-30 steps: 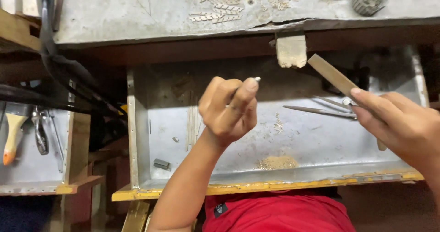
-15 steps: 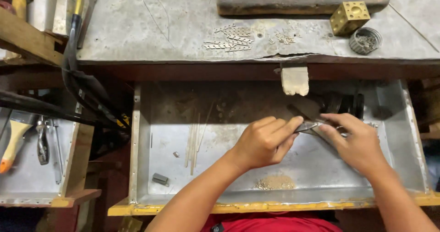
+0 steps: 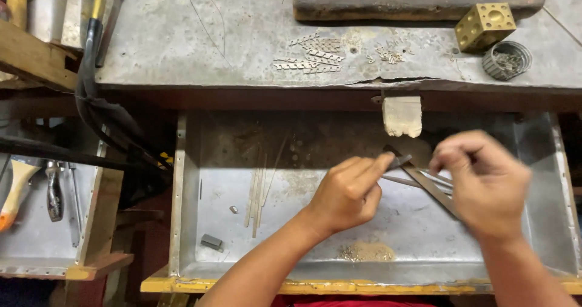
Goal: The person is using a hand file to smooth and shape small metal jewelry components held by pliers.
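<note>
The left hand is pinching a very small metal piece between thumb and forefinger, above the tray under the desk. The right hand is closing around a flat file, and the file's tip is meeting the piece just right of the left fingertips. I cannot tell the exact shape of the piece, it is too small.

Some risks, in my judgement:

1. The piece is being held only by 2 fingertips. If the file is pushing too hard, the piece can slip out and fall among the filings below the left hand, where it is hard to find.
2. The file is working very near the left fingertips, so a slip can scrape the skin.
3. The piece is hanging free in the air, a little below the wooden peg, so it can tilt under the stroke and be filed unevenly.
4. Thin wires are lying left of the left hand; a dropped piece may roll between them.
</note>
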